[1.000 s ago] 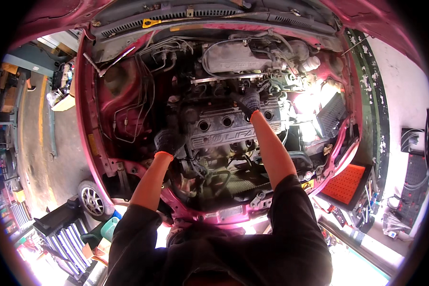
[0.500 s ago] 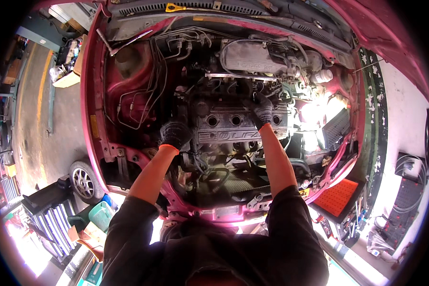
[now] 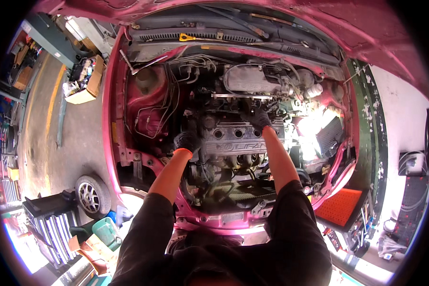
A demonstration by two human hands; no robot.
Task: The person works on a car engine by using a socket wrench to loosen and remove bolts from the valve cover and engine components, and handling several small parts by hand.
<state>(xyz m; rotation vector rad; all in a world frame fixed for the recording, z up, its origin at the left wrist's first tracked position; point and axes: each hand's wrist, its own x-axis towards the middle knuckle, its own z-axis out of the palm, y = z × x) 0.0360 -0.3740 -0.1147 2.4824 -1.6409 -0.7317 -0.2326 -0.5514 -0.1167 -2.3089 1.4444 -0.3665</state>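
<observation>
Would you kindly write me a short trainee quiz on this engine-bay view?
1. True or false: both hands wear dark gloves.
2. Which hand is on the far edge of the valve cover? A) left B) right C) neither
3. Fill in: the loose wheel lies on the person's ____ side.

Key
1. True: the left hand and the right hand are both gloved.
2. B: the right hand is at the cover's far edge; the left is at its left end, and its grip cannot be made out.
3. Left, on the floor beside the red car.
</observation>
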